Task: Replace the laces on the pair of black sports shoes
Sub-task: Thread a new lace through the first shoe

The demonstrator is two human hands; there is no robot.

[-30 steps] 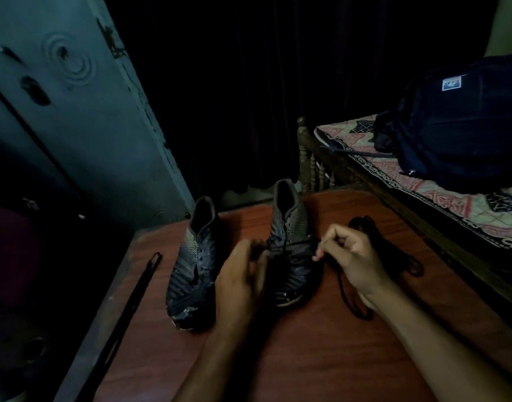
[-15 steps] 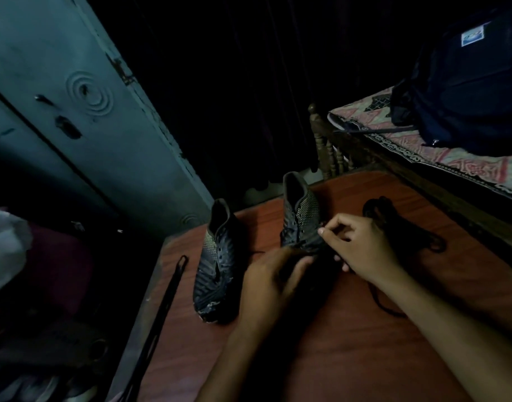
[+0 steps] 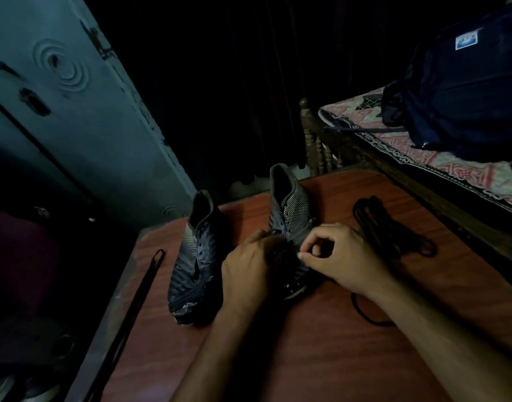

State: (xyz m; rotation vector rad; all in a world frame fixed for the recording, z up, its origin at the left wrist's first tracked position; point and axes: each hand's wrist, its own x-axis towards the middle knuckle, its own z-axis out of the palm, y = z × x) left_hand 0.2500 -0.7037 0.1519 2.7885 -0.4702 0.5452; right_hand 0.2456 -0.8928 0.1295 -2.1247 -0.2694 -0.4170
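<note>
From the head view, the right hand [image 3: 340,258] pinches a thin black lace [image 3: 362,310] at the right shoe [image 3: 291,221] on the tabletop [image 3: 321,358]. The left hand [image 3: 249,274] curls against the shoe; its grip is hidden. The lace looks limp and light, best held near its tip.

— What colours are on your table [image 3: 321,343]?

— Its top is a reddish-brown wood grain. Your two shoes are black: the left shoe [image 3: 192,265] has fine pale ribbing and a black swoosh, the right shoe [image 3: 291,207] a speckled light-grey weave near the collar.

— And the rest around you?

— The coiled lace [image 3: 391,230] is black. Your bedsheet [image 3: 440,158] shows pink, cream and black geometric patterning, under a navy backpack [image 3: 463,91] with a white-and-blue label. The door [image 3: 74,117] is dull blue-grey.
</note>
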